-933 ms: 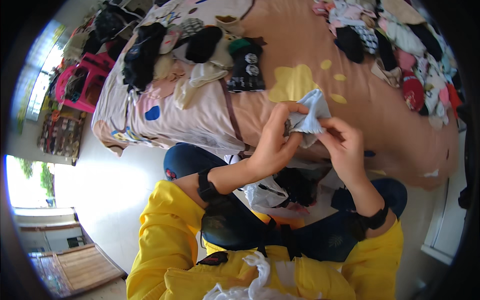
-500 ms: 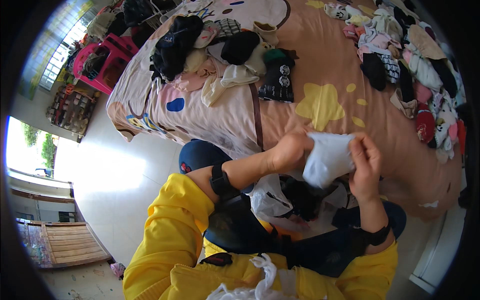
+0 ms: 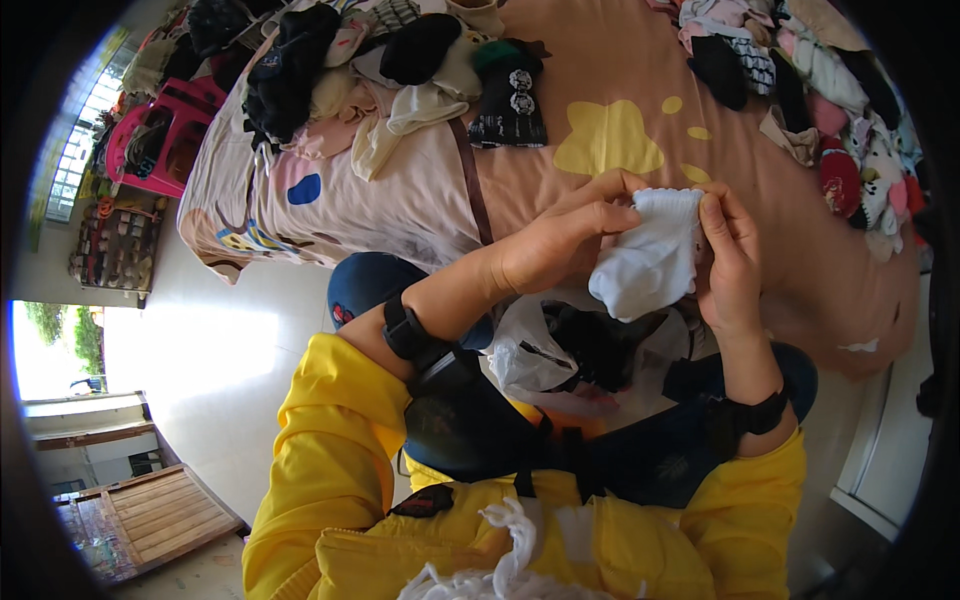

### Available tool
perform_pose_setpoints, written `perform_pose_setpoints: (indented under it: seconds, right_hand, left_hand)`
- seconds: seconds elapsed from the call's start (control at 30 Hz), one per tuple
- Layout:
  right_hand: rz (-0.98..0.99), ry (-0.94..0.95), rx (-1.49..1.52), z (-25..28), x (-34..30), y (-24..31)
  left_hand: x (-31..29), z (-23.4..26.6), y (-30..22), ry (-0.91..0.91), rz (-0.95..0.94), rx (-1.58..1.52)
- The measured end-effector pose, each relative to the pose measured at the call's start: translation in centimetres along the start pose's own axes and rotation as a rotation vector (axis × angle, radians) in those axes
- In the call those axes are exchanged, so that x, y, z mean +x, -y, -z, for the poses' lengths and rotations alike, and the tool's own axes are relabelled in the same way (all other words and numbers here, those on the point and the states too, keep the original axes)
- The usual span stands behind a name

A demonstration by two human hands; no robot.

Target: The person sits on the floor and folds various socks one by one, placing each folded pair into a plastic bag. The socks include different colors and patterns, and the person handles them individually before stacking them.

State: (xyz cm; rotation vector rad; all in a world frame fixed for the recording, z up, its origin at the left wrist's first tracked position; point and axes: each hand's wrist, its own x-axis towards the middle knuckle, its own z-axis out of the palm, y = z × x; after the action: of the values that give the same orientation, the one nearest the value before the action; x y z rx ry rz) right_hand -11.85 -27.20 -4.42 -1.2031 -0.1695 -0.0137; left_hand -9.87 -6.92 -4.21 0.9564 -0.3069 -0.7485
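Your left hand (image 3: 560,245) and right hand (image 3: 730,255) pinched white sock (image 3: 650,265) over pink bedspread (image 3: 620,90); sock piles far, pale floor (image 3: 210,340) left.

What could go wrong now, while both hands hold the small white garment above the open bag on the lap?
The white garment is pinched only at its top edge by the left hand and right hand; it might slip and drop into the plastic bag of dark items below. It hangs beside the bed, so it could also fall to the floor.
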Motion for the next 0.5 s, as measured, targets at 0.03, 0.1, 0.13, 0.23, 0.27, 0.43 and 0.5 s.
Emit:
perform_pose_setpoints:
  seconds: [0.03, 0.1, 0.13, 0.23, 0.27, 0.43, 0.5]
  right_hand:
    - [0.04, -0.004, -0.054, 0.1, -0.1, -0.2]
    - [0.124, -0.013, -0.165, 0.2, -0.4, -0.4]
    - [0.163, 0.005, -0.223, 0.3, -0.5, -0.4]
    - [0.232, 0.038, -0.353, 0.6, -0.5, 0.2]
    - [0.229, 0.038, -0.366, 0.7, -0.4, 0.5]
    - [0.197, 0.147, -0.317, 0.7, 0.3, 2.0]
    - [0.184, 0.227, -0.346, 0.4, 0.2, 2.3]
  left_hand:
    - [-0.1, -0.1, 0.2, -0.039, -0.003, 0.031]
    - [0.0, -0.2, 0.4, -0.02, -0.078, 0.252]
    - [0.1, -0.1, 0.5, -0.038, -0.08, 0.324]
    - [0.4, 0.1, 0.3, -0.131, -0.025, 0.373]
    - [0.5, 0.2, 0.2, -0.129, -0.025, 0.363]
    - [0.5, 0.5, 0.0, -0.173, -0.204, 0.406]
    - [0.3, 0.7, -0.1, -0.241, -0.232, 0.325]
